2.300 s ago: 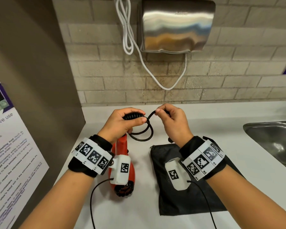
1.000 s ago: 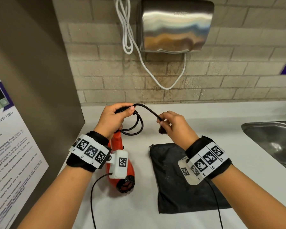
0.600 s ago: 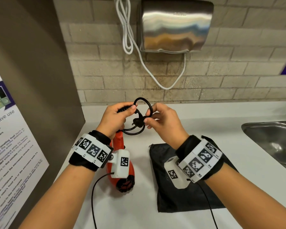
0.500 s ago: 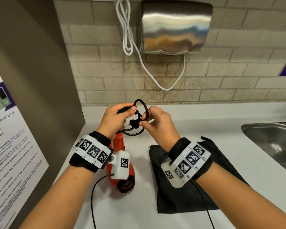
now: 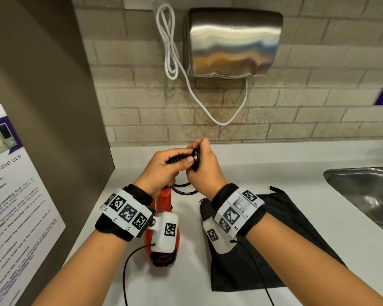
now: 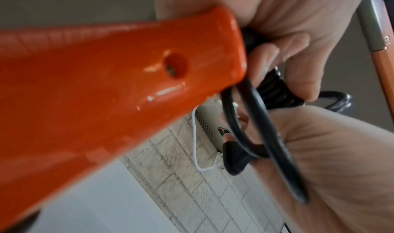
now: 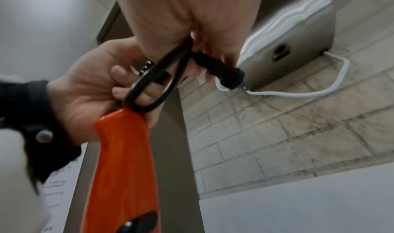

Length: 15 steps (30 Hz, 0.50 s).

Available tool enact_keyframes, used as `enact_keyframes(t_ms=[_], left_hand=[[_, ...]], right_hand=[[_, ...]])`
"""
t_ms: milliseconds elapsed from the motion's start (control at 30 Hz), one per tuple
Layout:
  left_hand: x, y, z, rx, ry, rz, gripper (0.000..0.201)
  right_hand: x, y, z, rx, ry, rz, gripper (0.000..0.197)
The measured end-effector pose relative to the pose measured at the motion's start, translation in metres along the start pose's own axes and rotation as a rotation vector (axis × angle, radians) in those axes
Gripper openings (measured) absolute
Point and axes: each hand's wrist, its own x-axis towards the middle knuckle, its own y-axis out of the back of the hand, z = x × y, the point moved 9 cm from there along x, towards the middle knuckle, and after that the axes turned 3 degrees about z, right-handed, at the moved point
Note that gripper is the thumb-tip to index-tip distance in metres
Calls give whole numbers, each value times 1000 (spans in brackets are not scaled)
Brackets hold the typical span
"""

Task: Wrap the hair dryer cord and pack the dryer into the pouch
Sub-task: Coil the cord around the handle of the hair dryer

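Gripping cord (image 5: 196, 157) — left hand (image 5: 164, 167), right hand (image 5: 205, 171).

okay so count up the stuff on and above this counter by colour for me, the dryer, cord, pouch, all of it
Orange: 1, hair dryer
Black: 2, dryer cord, pouch
Silver: 2, hand dryer, sink
White: 1, wall cable
Total: 6

Both bare forearms are wearing black wristbands (image 5: 250, 219) bearing white square-coded marker plates (image 5: 126, 213), white camera housings (image 5: 166, 234) trailing thin black cables (image 5: 128, 268).
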Motion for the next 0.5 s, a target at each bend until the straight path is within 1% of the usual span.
enact_keyframes(t_ms=[67,100,200,267,333,433,500], left_hand=[[1,0,2,3,-11,3,25],[2,1,2,1,-11,13,27],[5,10,1,-30,8,77,23],[6,14,1,-49,18,98,18],[5,16,1,-55,18,87,17],[3,11,4,-52,17,52,10],[2,10,6,-35,9,53,14]], right_hand=[[1,-13,6,45,-67,-165,37],[0,-16,8,27,-70,-230,38],[-10,-17,10,-109,13,-320,37],[-18,-13,14,-146,71,-331,36],[-25,-8,19,-124,113,-311,37],[-26,-3,26,-87,111,-265,43],[-26,-1,27,-88,95,-250,38]])
